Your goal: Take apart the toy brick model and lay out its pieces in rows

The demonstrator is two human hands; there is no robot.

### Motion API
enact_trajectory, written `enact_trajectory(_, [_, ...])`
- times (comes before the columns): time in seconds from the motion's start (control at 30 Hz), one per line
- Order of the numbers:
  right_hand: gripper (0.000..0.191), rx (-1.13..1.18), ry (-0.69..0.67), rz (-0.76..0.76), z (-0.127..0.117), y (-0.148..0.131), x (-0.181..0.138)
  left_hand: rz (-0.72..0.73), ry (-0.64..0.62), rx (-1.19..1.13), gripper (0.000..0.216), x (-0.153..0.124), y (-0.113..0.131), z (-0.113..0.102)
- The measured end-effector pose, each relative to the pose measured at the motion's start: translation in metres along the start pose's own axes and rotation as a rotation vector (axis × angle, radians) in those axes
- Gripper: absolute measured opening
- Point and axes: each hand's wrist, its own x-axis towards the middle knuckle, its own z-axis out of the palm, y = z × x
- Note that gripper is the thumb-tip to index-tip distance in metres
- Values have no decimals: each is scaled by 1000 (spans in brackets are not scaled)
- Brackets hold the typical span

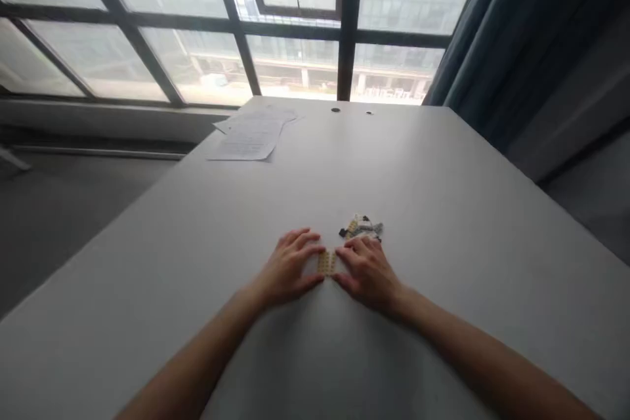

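Two small tan studded building plates lie side by side on the white table between my hands, a thin gap between them. The wider tan plate (323, 263) is held at its ends by the thumb and index finger of my left hand (291, 264). My right hand (368, 269) grips the narrower tan plate (333, 262) in the same way, thumb at the near end, index finger at the far end. Just beyond my right hand is a small pile of building pieces (364, 227) in grey, black, white and tan, partly hidden by the fingers.
White printed papers (251, 138) overlap near the far left edge of the table (423, 190). Two small round fittings, one dark (335, 109), are at the far edge. Beyond stand large windows, with a blue curtain (485, 46) on the right.
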Motion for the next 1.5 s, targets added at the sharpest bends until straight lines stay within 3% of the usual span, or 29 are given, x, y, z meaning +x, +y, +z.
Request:
enact_trajectory(0.5, [28,-20,-11,-42,0,-3,6,6,-3,-4,45,1,0,1])
enact_trajectory(0.77, [38,8,-4,-69,0,-4,5,8,2,0,45,0,-1,3])
enact_trajectory(1.5, [42,23,41,-55,9,-3,5,11,3,-9,46,0,-1,3])
